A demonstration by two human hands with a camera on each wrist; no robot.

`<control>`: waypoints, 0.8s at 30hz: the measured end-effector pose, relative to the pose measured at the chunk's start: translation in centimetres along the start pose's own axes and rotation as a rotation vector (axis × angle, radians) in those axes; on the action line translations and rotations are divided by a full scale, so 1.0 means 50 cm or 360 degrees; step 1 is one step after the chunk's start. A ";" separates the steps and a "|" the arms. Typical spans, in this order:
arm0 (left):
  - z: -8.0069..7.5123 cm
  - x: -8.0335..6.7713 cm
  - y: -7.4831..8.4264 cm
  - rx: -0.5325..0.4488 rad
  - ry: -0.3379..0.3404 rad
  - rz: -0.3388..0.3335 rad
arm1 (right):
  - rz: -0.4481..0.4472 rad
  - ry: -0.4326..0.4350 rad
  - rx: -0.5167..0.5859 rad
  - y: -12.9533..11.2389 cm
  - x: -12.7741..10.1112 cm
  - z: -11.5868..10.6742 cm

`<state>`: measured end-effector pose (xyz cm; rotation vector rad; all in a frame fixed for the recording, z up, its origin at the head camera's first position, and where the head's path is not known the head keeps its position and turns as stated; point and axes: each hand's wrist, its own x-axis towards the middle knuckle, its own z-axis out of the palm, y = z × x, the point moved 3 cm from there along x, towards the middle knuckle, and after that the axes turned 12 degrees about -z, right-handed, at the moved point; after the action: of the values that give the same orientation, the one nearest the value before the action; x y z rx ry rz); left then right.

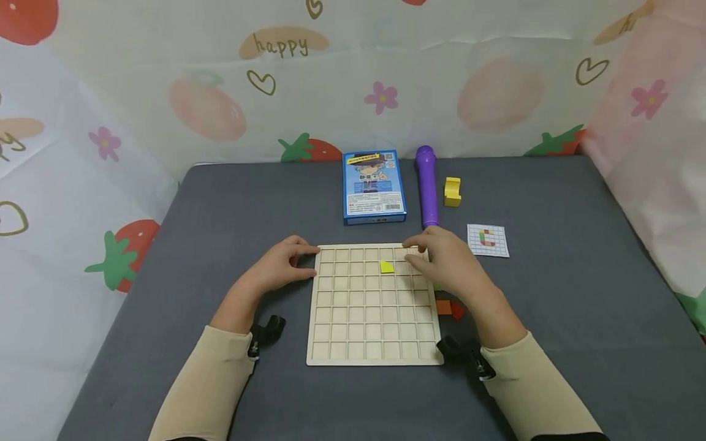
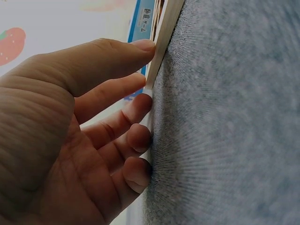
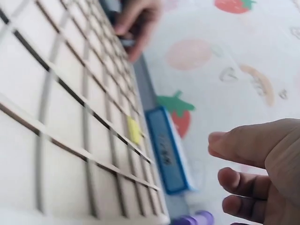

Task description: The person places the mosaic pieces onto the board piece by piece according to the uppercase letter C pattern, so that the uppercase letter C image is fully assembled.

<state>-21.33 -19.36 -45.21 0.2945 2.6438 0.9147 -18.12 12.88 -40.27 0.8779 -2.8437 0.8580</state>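
A pale wooden grid board (image 1: 375, 318) lies flat on the grey table. One yellow tile (image 1: 387, 267) sits in a cell of its second row; the right wrist view shows the tile (image 3: 134, 130) on the board (image 3: 70, 117). My left hand (image 1: 309, 260) rests at the board's upper left edge, and in the left wrist view its fingertips (image 2: 146, 101) and thumb touch the board's thin side (image 2: 164, 37). My right hand (image 1: 416, 251) hovers over the board's upper right corner. Its fingers (image 3: 229, 180) are loosely bent and nothing shows between them and the thumb.
Behind the board lie a blue box (image 1: 374, 185), a purple cylinder (image 1: 427, 185) and a yellow block (image 1: 452, 191). A small pattern card (image 1: 487, 240) lies to the right. Orange and red pieces (image 1: 449, 308) peek out beside my right wrist. Printed fabric walls surround the table (image 1: 551, 294).
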 end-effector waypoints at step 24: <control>0.002 0.004 -0.005 -0.0001 0.0020 0.0023 | 0.0479 -0.0588 0.0432 0.142 -0.090 -0.061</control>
<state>-21.50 -19.43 -45.52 0.3093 2.6559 0.9252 -18.51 21.61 -42.12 0.7009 -3.2946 1.2598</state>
